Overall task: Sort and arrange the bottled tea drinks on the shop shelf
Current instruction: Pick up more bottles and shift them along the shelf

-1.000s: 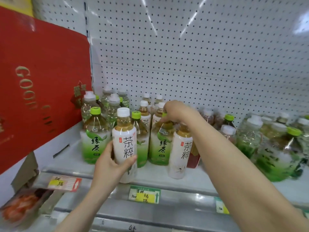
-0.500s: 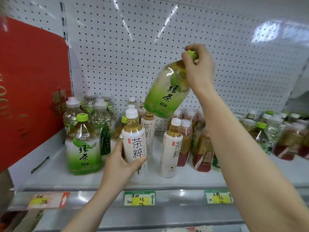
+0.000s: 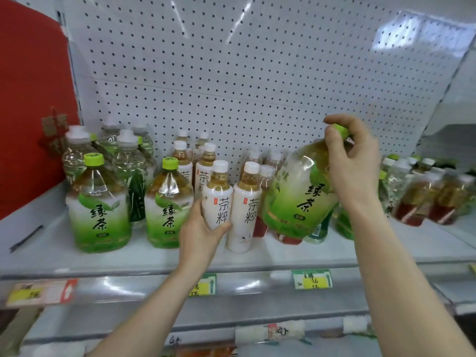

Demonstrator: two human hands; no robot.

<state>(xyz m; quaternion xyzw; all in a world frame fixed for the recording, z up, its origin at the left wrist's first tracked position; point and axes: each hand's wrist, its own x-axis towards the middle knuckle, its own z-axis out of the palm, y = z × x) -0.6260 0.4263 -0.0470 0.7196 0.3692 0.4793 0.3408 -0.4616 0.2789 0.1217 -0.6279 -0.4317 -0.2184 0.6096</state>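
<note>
Green tea bottle (image 3: 300, 191) tilted, off shelf (image 3: 144, 256); your right hand (image 3: 353, 161) grips its cap. Your left hand (image 3: 199, 235) wraps white tea bottle (image 3: 217, 199).

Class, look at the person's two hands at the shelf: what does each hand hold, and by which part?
The right hand holds a tilted green tea bottle by its cap and neck. The left hand grips a white-label tea bottle around its lower body.

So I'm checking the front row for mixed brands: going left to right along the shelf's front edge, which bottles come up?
Green tea bottle → second green tea bottle → white bottle in the left hand → standing white bottle → tilted green tea bottle in the right hand.
</note>
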